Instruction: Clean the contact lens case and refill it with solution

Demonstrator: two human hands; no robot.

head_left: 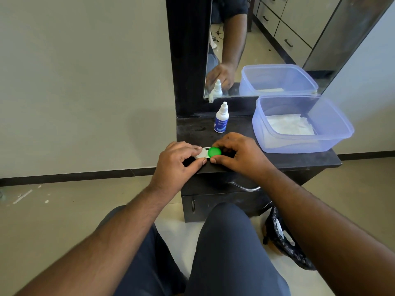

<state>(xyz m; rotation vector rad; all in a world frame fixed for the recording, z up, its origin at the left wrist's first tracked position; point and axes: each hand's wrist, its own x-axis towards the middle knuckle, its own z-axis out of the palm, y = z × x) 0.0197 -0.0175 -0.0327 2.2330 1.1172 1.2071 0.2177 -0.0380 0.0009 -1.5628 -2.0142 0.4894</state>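
Centre frame, on the counter (277, 165) — left hand (177, 161) pinches the white contact lens case (202, 153), right hand (237, 155) clamps its grip around the green cap (214, 152); solution bottle (221, 120) upright just above.

I have a single view, from the camera worn on the head, looking forward and steeply down over both forearms and the lap onto the near edge of the black dresser top (299, 161). It sits close, with the left hand (175, 163) and right hand (239, 154) near frame centre. The wide lens bends the walls outward and catches the mirror (277, 39) rising from the top's far edge.
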